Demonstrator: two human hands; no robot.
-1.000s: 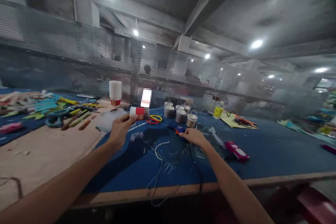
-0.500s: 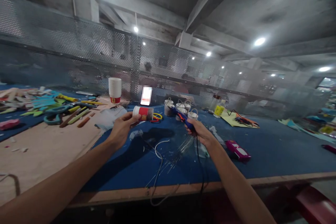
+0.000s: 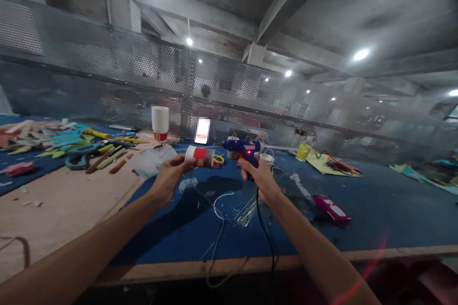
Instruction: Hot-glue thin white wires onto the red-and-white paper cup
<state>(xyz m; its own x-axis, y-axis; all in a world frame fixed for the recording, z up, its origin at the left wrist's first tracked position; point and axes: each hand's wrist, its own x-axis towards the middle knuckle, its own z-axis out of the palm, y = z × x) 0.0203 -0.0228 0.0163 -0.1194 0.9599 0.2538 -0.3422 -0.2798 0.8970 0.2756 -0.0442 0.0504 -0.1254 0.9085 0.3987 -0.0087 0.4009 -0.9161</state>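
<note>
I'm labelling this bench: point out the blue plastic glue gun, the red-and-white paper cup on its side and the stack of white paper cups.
Blue plastic glue gun (image 3: 242, 146), head view: body.
Red-and-white paper cup (image 3: 200, 155), head view: red band.
Stack of white paper cups (image 3: 160, 120), head view: white side.

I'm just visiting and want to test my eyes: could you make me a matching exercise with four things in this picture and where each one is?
Things
1. glue gun
2. single paper cup
3. stack of cups
4. yellow sheet

Places
A. lying under dark wires
B. in the left hand
C. standing upright before the mesh screen
D. in the right hand

Pairs: 1-D, 2-B, 3-C, 4-A
</note>
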